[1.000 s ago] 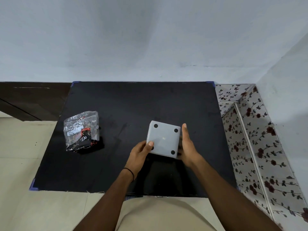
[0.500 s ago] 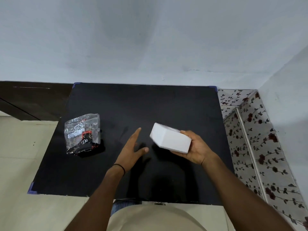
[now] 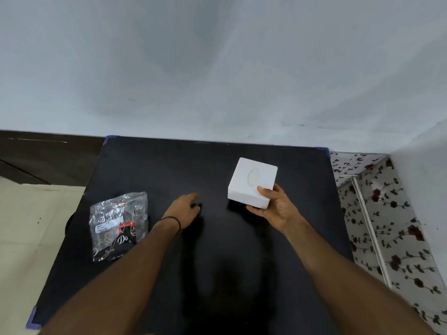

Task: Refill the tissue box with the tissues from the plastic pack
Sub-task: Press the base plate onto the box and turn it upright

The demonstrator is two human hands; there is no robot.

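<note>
The right hand (image 3: pixel 275 209) grips the white box (image 3: pixel 252 182) at its near right corner: the thumb presses on the top edge, the fingers curl under the near side, and the palm faces up and left. The box sits just beyond and to the left of that hand, tilted, with its top face turned toward the camera so the oval slot (image 3: pixel 254 176) shows. Whether the far edge of the box touches the mat (image 3: pixel 217 262) or hangs just above it cannot be told; a dark shadow lies under its near left edge.

The left hand (image 3: pixel 183 211) lies palm down, low over the mat, empty, fingers loosely spread and pointing toward the far side; whether the fingertips touch the mat cannot be told. A thin black band (image 3: pixel 175 220) circles its wrist. The box is to the right of this hand and apart from it, with bare mat between them.

The pack (image 3: pixel 118 226) lies flat on the mat to the left of the left hand, near but not touching it, close to the mat's left edge. It is crinkled clear plastic with a white label and a dark printed part at its near end. The pack is well apart from the box, with the left hand between the two.

The black mat fills the middle, its corners edged in blue. A pale wall (image 3: pixel 217 68) rises behind it, a flowered surface (image 3: pixel 387 226) runs along the right, and pale tiles (image 3: pixel 29 226) show at the left.
</note>
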